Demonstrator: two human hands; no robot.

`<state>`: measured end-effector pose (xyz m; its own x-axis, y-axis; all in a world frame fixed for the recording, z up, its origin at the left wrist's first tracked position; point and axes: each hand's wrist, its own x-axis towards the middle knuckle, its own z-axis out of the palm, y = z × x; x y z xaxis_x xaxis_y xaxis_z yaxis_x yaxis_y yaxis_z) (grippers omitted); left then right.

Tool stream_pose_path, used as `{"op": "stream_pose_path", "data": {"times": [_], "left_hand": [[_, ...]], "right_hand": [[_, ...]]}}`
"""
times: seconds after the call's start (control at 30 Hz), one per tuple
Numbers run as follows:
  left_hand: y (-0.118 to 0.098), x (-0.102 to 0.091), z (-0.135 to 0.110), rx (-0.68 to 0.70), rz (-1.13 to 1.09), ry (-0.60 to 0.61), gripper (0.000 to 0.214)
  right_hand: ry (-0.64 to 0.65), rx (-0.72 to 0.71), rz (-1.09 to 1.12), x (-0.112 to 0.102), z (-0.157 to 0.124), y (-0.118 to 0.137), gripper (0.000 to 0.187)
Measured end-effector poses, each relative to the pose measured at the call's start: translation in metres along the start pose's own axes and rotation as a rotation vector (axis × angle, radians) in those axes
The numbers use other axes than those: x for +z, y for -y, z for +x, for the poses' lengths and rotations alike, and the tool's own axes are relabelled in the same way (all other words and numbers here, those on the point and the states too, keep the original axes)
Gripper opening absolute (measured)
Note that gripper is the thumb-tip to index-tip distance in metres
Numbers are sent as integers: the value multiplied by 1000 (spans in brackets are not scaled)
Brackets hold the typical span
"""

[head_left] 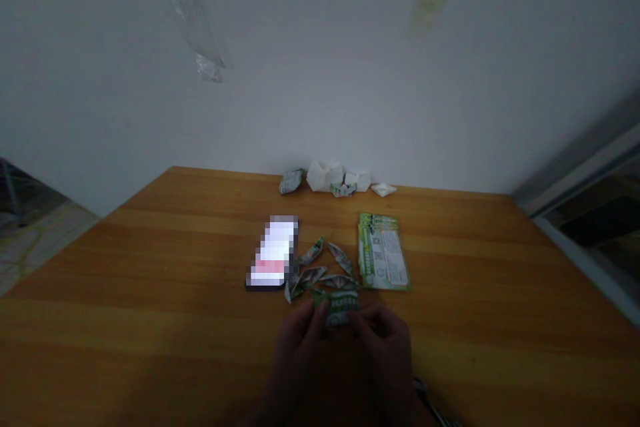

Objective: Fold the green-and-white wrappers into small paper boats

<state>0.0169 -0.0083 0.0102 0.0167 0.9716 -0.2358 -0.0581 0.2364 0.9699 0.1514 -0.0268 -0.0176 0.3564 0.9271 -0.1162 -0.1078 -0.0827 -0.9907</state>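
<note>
Between my two hands is a green and white printed paper (342,305), apparently folded. My left hand (301,332) pinches its left end, thumb on top. At the right end, my right hand (383,337) grips it with thumb and fingers. Just beyond lie several folded paper pieces (339,281) with pointed ends, made of similar printed paper. A stack of green and white leaflets (384,253) rests to the right of them. On the left, a phone (274,253) lies with its screen lit and blurred out.
Along the wall (320,80) at the table's back edge sit crumpled white paper (324,177), a crumpled printed paper (291,181) and a small white folded paper (384,189). The wooden table (150,267) extends to both sides. A dark thin object (431,403) is near my right forearm.
</note>
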Motion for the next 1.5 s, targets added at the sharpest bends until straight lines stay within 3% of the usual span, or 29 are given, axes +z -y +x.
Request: {"op": "stream_pose_path", "data": {"times": [0.17, 0.43, 0.7, 0.87, 1.0, 1.23, 1.37, 1.5], "left_hand": [[1, 0, -1, 19, 25, 15, 39], [0, 1, -1, 29, 39, -14, 39], [3, 0, 1, 60, 80, -14, 37], [3, -5, 4, 142, 167, -107, 30], [8, -8, 3, 235, 272, -147, 29], [14, -9, -2, 370, 366, -79, 25], [14, -8, -3, 354, 358, -61, 26], [15, -6, -2, 299, 344, -77, 24]], "right_hand": [[39, 11, 55, -2, 0, 0, 22], [-15, 40, 88, -1, -1, -6, 20], [12, 15, 169, 1, 0, -12, 33], [67, -10, 48, -1, 2, -8, 18], [82, 50, -40, -2, 3, -3, 14], [108, 126, -33, 0, 3, 3, 16], [108, 202, 3, -1, 7, -2, 25], [101, 265, 227, -2, 8, -11, 33]]}}
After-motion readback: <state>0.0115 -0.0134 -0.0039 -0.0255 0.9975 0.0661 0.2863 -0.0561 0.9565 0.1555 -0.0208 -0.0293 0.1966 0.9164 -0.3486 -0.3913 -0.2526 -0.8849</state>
